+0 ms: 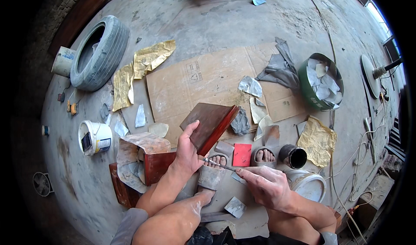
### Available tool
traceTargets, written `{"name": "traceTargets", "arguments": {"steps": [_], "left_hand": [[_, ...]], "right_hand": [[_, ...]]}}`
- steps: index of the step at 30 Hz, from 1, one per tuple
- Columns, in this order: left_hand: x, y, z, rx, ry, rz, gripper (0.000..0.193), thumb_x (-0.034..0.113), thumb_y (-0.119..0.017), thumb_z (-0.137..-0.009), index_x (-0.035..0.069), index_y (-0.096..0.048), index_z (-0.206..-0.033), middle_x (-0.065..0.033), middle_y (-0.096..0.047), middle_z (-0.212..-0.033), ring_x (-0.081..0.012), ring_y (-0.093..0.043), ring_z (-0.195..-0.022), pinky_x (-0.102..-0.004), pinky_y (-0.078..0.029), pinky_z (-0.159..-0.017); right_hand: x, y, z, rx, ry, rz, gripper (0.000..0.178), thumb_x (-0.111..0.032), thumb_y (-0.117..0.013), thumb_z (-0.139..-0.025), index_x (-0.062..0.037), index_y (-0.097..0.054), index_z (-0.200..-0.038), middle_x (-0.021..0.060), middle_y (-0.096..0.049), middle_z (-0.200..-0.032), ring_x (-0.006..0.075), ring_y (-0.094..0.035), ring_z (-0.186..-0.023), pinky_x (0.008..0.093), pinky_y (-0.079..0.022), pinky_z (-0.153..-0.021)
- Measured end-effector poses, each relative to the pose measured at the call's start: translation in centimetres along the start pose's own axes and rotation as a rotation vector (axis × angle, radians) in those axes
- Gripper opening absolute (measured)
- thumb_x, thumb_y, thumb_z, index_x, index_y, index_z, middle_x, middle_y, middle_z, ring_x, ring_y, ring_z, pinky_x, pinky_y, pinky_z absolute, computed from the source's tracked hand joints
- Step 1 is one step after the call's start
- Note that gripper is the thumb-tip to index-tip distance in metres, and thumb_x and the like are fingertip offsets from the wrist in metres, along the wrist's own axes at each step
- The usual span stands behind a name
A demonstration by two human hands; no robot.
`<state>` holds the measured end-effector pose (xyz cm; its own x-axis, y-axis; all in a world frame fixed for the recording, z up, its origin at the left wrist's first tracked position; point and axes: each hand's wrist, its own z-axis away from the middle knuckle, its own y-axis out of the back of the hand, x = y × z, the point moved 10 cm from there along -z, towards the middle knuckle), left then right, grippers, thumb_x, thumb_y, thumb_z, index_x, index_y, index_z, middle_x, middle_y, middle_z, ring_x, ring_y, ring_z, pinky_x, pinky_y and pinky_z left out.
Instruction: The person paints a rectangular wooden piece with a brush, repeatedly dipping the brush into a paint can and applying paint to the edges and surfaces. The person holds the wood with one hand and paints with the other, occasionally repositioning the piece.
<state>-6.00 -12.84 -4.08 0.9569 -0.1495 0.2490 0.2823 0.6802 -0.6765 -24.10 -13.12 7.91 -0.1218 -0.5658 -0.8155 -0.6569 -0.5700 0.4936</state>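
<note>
My left hand [187,151] grips a wooden block [208,125] with a dull brown top face and a glossy red-brown edge, holding it tilted above the cardboard's near side. My right hand [266,186] is closed round a slim paintbrush [216,163]. The brush tip lies at the block's lower corner, close to my left hand; whether it touches the wood I cannot tell. Under the hands are my sandalled feet, with a red square sheet [242,155] between them. A black-stained cup [293,156] stands just beyond my right hand.
Flattened cardboard [208,71] bears a grey cloth [279,67] and scraps of sandpaper [250,86]. To its right is a green tub [307,86] of paper pieces. On the left are a tyre [113,50], a white bucket [103,138] and red-brown wooden pieces [158,167]. Cables [359,154] trail at right.
</note>
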Motion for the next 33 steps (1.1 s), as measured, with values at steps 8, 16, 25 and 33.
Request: {"name": "traceTargets", "arguments": {"steps": [8,16,25,33], "left_hand": [[0.1,0.7,-0.3,0.055,-0.022,0.006,0.026,0.022,-0.055,-0.101,-0.002,-0.063,-0.107,-0.0143,-0.074,-0.091,-0.0228,-0.073,-0.07,-0.0297,-0.065,-0.062],[-0.1,1.0,-0.5,0.054,-0.007,-0.014,0.026,0.023,-0.054,-0.102,0.0,-0.062,-0.111,-0.0145,-0.072,-0.099,-0.0207,-0.073,-0.075,-0.0272,-0.063,-0.061],[0.2,1.5,-0.2,0.078,-0.037,-0.097,0.024,0.024,-0.056,-0.101,0.004,-0.062,-0.112,-0.0115,-0.071,-0.106,-0.0177,-0.071,-0.08,-0.0232,-0.061,-0.059],[0.1,0.9,-0.1,-0.266,-0.045,-0.081,0.04,0.009,-0.064,-0.095,-0.002,-0.049,-0.13,-0.0159,-0.065,-0.119,-0.0195,-0.065,-0.112,-0.0353,-0.056,-0.093]], "right_hand": [[2.4,2.3,0.6,0.201,-0.117,0.122,0.044,0.013,-0.066,-0.08,-0.0008,-0.066,-0.122,0.0147,-0.071,-0.1,0.0286,-0.07,-0.08,0.0353,-0.057,-0.068],[2.5,2.9,0.5,0.234,-0.143,0.107,0.044,0.014,-0.066,-0.08,0.0001,-0.066,-0.121,0.0158,-0.07,-0.098,0.0285,-0.069,-0.078,0.0352,-0.056,-0.068],[3.2,3.7,0.5,0.283,-0.216,0.054,0.038,0.014,-0.062,-0.084,0.0015,-0.066,-0.119,0.018,-0.071,-0.1,0.0291,-0.071,-0.083,0.034,-0.057,-0.07],[2.1,1.7,1.3,0.061,-0.093,-0.13,0.046,0.011,-0.066,-0.078,-0.0017,-0.066,-0.122,0.0156,-0.072,-0.099,0.0292,-0.071,-0.085,0.0338,-0.057,-0.074]]}}
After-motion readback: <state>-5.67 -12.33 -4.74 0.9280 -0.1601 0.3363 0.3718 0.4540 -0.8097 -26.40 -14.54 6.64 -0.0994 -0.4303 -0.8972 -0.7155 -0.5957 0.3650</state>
